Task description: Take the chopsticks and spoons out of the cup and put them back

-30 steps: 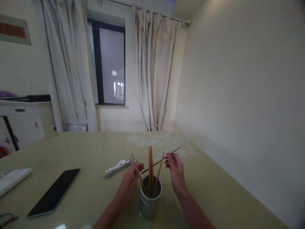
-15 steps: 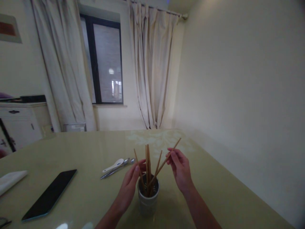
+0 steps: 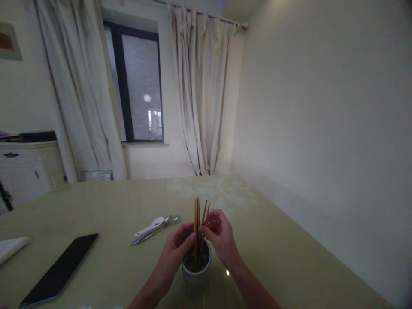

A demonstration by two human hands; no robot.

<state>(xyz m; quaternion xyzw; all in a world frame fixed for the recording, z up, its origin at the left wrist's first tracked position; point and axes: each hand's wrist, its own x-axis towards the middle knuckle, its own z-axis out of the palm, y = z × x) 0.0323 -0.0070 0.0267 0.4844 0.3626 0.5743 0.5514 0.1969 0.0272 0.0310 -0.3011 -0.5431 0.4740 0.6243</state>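
While loosely holding near-upright chopsticks (image 3: 195,214) from the left in the left hand (image 3: 174,246), pinched right-leaning chopsticks (image 3: 205,210) in the right hand (image 3: 222,237), equally close, just above the cup (image 3: 195,281).

Single head-worn camera, facing forward and down over table (image 3: 273,244); left hand (image 3: 174,249), right hand (image 3: 222,240) and cup (image 3: 195,281) close, low in middle of view; window (image 3: 142,90) and curtains (image 3: 207,94) farther off, ahead; wall (image 3: 322,128) filling right side
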